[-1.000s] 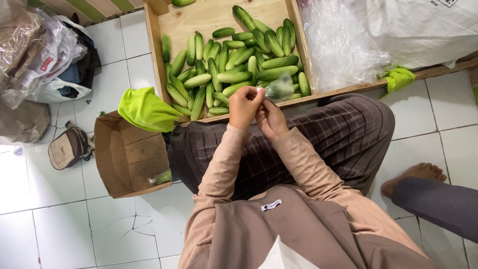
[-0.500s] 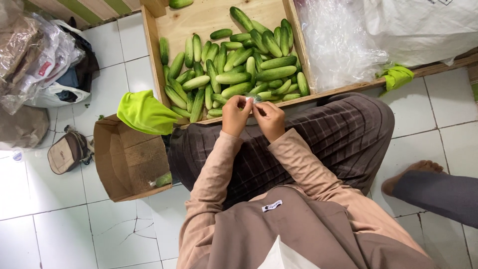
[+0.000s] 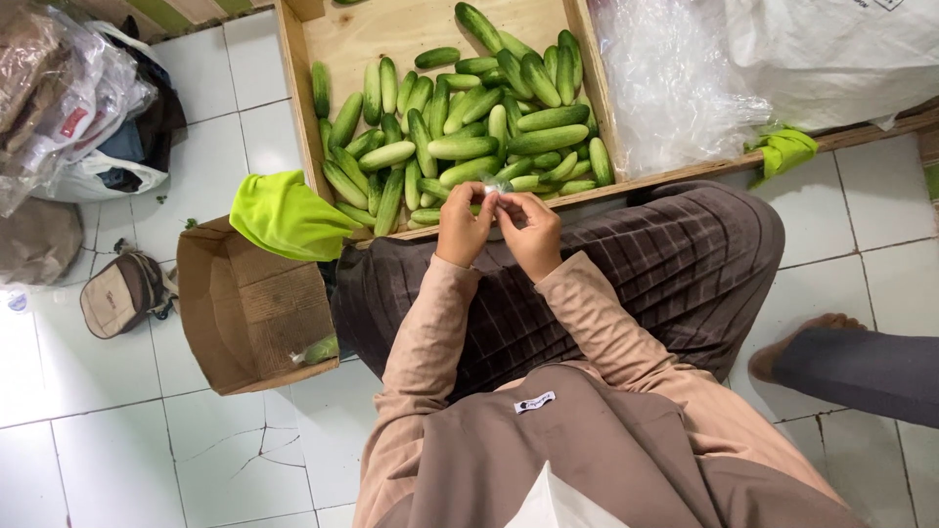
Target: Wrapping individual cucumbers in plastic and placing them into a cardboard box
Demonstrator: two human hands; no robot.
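Hands are sitting closer together than a second ago: you are now pinching a small clear plastic bag (image 3: 496, 186) between both sets of fingertips, where earlier it was billowing out open to the right of your left hand over the cucumbers. Now it is crumpled down to a small shiny wad, held just above the near edge of the wooden crate (image 3: 297, 88).

Your left hand (image 3: 463, 227) is gripping the wad from the left, fingers curled narrow. Your right hand (image 3: 531, 232) is meeting it from the right, thumb and forefinger closed on the same plastic. Whether anything is inside the bag cannot be told; it is too small and glossy.

Behind the bag, green cucumbers (image 3: 460, 122) are lying piled in the crate. To your left, a cardboard box (image 3: 249, 313) is standing open on the tiled floor, with a lime-green cloth (image 3: 284, 215) draped at its top corner.
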